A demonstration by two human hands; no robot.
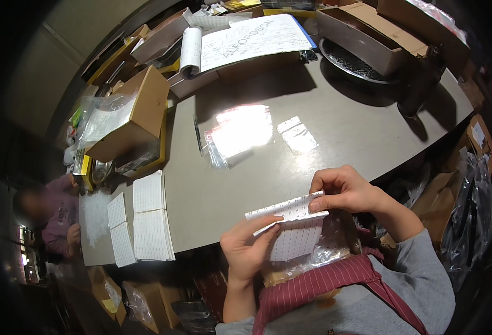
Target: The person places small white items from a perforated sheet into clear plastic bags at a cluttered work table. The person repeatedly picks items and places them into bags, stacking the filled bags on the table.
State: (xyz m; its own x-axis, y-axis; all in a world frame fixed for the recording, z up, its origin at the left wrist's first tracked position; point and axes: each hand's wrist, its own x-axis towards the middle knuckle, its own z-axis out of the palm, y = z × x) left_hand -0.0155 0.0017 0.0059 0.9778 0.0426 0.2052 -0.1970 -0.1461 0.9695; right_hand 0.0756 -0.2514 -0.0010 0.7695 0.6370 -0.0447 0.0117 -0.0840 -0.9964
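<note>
Both of my hands hold a white printed sheet [293,223] that is folded over near its top edge. My left hand [247,245] grips its lower left side from below. My right hand [343,188] pinches the folded upper right corner with thumb and fingers. Under the sheet, against my striped apron [335,282], lies a clear plastic bag [327,248]. The sheet hangs just past the near edge of the grey table [246,184].
Stacks of white printed sheets [151,223] lie at the table's left end. Clear plastic bags [240,134] rest mid-table. Cardboard boxes [140,111], an open large pad [246,39] and a dark round tray [352,61] crowd the far side. Another person [56,215] sits at left.
</note>
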